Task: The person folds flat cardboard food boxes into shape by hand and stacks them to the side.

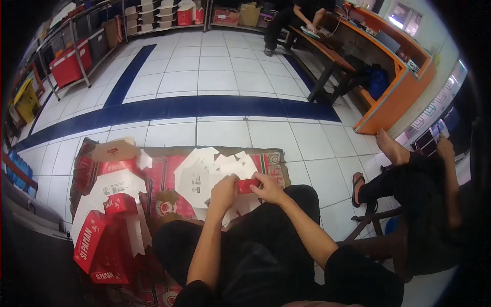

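Note:
Between my hands is a small red cardboard box (247, 185), partly covered by my fingers. My left hand (224, 192) grips its left side with curled fingers. At the right end, the thumb and fingers of my right hand (269, 190) close on the same red cardboard. White unfolded carton sheets (194, 180) with cut edges and small black print lie just beyond and beneath my hands. To the left, red cartons (97, 240) marked "SI PAMAN" are piled with their white flaps (118, 185) spread out.
A red patterned mat (161, 176) lies under the cartons on white tiles. A seated person's bare foot (393, 147) is at the right. Another person sits by a wooden bench (327, 51) near an orange counter (394, 97). Racks hold stacked boxes (153, 18) and a red cooler bin (70, 64).

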Tool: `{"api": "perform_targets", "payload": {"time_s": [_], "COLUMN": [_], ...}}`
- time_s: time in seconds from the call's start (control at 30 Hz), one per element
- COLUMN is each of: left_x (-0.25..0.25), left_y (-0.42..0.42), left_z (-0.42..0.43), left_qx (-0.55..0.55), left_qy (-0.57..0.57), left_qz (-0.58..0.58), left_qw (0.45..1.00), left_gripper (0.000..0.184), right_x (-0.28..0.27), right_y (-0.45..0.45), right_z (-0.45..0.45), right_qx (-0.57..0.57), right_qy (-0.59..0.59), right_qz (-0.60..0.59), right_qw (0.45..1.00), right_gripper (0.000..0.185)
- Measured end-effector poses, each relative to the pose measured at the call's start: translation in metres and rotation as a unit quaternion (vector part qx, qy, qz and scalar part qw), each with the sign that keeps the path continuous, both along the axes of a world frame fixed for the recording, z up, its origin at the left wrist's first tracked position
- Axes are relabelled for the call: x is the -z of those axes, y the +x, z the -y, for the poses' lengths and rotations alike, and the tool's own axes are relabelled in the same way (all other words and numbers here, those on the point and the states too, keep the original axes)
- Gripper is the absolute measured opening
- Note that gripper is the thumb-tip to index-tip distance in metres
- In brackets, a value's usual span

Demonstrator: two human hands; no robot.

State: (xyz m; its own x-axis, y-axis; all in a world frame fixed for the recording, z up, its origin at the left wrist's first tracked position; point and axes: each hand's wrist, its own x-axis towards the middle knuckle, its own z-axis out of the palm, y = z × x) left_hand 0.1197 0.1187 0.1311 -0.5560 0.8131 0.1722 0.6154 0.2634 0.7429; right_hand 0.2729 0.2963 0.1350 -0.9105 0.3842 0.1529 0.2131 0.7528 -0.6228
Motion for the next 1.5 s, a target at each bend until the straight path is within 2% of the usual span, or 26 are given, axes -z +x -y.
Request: {"api": "perform_targets", "payload": {"time_s": [0.03,0.1,0.17,0.23,0.27,0.33,0.43,0.5,0.57,0.6,0.63,0.67,0.73,0.77,0.83,0.9,0.97,1.03,1.1,1.13,1.23,1.3,1.37,1.4,1.47,1.5], "left_x": [0.001,0.004,0.0,0.008,0.01,0.015,0.015,0.012,0.004,0.003,0.003,0.006,0.012,0.019,0.021,0.008,0.009,0.019,0.029,0.025,0.012,0.01,0.005,0.007,0.004,0.003], "left_y": [-0.001,-0.005,-0.012,-0.015,-0.012,-0.016,-0.018,-0.022,-0.022,-0.023,-0.023,-0.024,-0.024,-0.024,-0.027,-0.026,-0.024,-0.027,-0.023,-0.021,-0.019,-0.019,-0.016,-0.013,-0.014,-0.013], "left_z": [0.0,-0.002,-0.003,-0.002,-0.002,0.001,-0.003,-0.004,0.0,0.002,0.006,0.008,0.008,0.008,0.005,0.005,0.004,0.0,0.0,0.001,-0.001,-0.005,-0.004,0.0,-0.001,-0.002], "left_qx": [-0.003,0.001,0.003,0.015,0.006,0.034,0.029,0.041,0.04,0.046,0.05,0.041,0.079,0.062,0.115,0.09,0.078,0.099,0.105,0.119,0.136,0.136,0.099,0.099,0.089,0.093], "left_qy": [0.003,-0.021,-0.039,-0.01,-0.013,0.041,0.038,0.007,-0.029,-0.051,-0.075,-0.082,-0.042,-0.042,-0.068,-0.085,-0.106,-0.062,-0.075,-0.092,-0.129,-0.153,-0.17,-0.174,-0.1,-0.098], "left_qz": [-0.005,-0.017,-0.004,0.022,0.037,0.092,0.124,0.12,0.131,0.133,0.139,0.15,0.094,0.096,0.06,0.047,0.047,0.05,0.049,0.059,0.041,0.024,0.022,0.033,0.034,0.031], "left_qw": [1.0,1.0,0.999,1.0,0.999,0.994,0.991,0.992,0.99,0.989,0.986,0.984,0.991,0.993,0.989,0.991,0.99,0.992,0.99,0.987,0.981,0.978,0.98,0.979,0.99,0.99], "left_gripper": [0.019,0.019,0.024,0.028,0.028,0.03,0.031,0.031,0.031,0.032,0.033,0.033,0.032,0.032,0.03,0.029,0.029,0.029,0.028,0.028,0.028,0.028,0.025,0.025,0.031,0.031], "right_x": [-0.006,-0.013,0.0,0.021,0.016,0.008,0.0,0.0,0.002,0.007,0.008,0.004,-0.009,-0.009,-0.009,0.007,0.005,-0.001,-0.004,-0.001,-0.002,-0.003,0.008,0.015,0.012,0.01], "right_y": [-0.002,-0.001,-0.008,-0.008,-0.005,-0.005,-0.006,-0.008,-0.005,-0.005,-0.003,-0.003,-0.003,-0.004,-0.005,-0.006,-0.009,-0.004,-0.003,-0.005,-0.005,-0.01,-0.013,-0.009,-0.013,-0.013], "right_z": [0.003,0.008,0.0,-0.006,-0.004,0.0,0.005,-0.002,0.001,0.001,0.001,0.002,0.008,0.008,0.009,0.005,0.011,0.011,0.01,0.011,0.012,0.012,0.012,0.011,0.007,0.008], "right_qx": [-0.003,0.03,0.023,0.037,0.028,0.057,0.064,0.033,-0.029,-0.046,-0.052,-0.058,-0.08,-0.096,-0.114,-0.118,-0.089,-0.063,-0.049,-0.09,-0.119,-0.106,-0.026,-0.028,-0.024,-0.02], "right_qy": [0.003,-0.056,-0.046,0.005,0.001,-0.095,-0.086,-0.068,-0.112,-0.07,-0.077,-0.117,-0.195,-0.196,-0.08,-0.099,-0.059,-0.077,-0.156,-0.075,-0.03,-0.034,-0.096,-0.102,-0.112,-0.11], "right_qz": [-0.005,0.069,0.051,-0.091,-0.076,-0.092,-0.128,-0.12,-0.027,-0.044,-0.033,-0.013,0.009,0.012,0.019,0.021,-0.041,0.011,0.066,0.017,0.045,0.068,-0.018,-0.007,-0.025,-0.028], "right_qw": [1.0,0.996,0.997,0.995,0.997,0.99,0.986,0.99,0.993,0.996,0.995,0.991,0.978,0.976,0.99,0.988,0.993,0.995,0.984,0.993,0.991,0.992,0.995,0.994,0.993,0.993], "right_gripper": [0.02,0.032,0.036,0.025,0.025,0.022,0.023,0.024,0.025,0.023,0.023,0.022,0.021,0.021,0.02,0.019,0.018,0.017,0.016,0.015,0.013,0.013,0.016,0.016,0.019,0.019]}}
